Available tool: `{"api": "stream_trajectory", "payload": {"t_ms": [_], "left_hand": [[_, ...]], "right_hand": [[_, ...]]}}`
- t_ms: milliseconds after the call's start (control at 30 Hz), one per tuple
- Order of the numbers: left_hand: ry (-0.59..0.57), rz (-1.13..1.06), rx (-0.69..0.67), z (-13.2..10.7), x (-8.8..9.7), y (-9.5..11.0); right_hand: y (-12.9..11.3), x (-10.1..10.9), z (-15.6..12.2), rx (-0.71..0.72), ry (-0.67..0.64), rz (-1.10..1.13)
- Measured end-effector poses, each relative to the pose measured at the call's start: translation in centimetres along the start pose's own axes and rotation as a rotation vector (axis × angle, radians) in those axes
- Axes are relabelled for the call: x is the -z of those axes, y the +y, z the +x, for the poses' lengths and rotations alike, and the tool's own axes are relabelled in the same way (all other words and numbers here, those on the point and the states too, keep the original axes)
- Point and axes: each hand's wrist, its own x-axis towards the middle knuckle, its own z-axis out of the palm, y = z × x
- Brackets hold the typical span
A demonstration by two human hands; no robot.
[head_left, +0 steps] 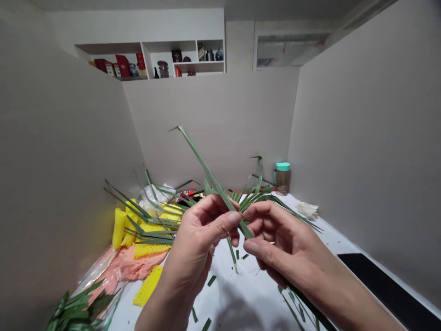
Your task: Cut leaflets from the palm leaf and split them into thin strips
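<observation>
Working left to right, we are noting a bunch of green leaves (81, 309) lying at the bottom left on clear plastic wrap (98, 269), with pink mesh sleeving (129, 266) and yellow mesh sleeving (148, 239) piled beside it. Further right, we are seeing the left hand (196, 243) pinching a long green leaf strip (215, 181) between thumb and fingers, closed firmly, holding it up above the white table (237, 303). The strip is angling up and away from the hands, and a fan of green leaf blades (151, 220) is spreading out on both sides behind them; we cannot tell where the blades join, since the fingers are hiding that spot. The right hand (285, 243) is curling around the strip's lower end, but we cannot tell if it is actually gripping. Small cut leaf pieces (212, 280) are lying on the table, so some trimming looks done, while many long blades are sticking out loose. At the far right, we are logging a jar with a teal lid (283, 174) and a black strip (382, 280).
</observation>
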Motion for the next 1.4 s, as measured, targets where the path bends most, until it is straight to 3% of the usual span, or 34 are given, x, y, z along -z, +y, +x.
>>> {"api": "stream_trajectory", "payload": {"t_ms": [267, 1100, 1400], "left_hand": [[0.037, -0.001, -0.013, 0.02, -0.32, -0.06], [0.017, -0.019, -0.037, -0.07, -0.67, -0.07], [0.064, 0.004, -0.051, -0.26, -0.82, -0.24]], "right_hand": [[0.11, 0.54, 0.14, -0.055, -0.12, 0.072], [0.53, 0.72, 0.38, -0.052, -0.16, 0.154], [0.14, 0.43, -0.16, -0.034, -0.168, 0.201]]}}
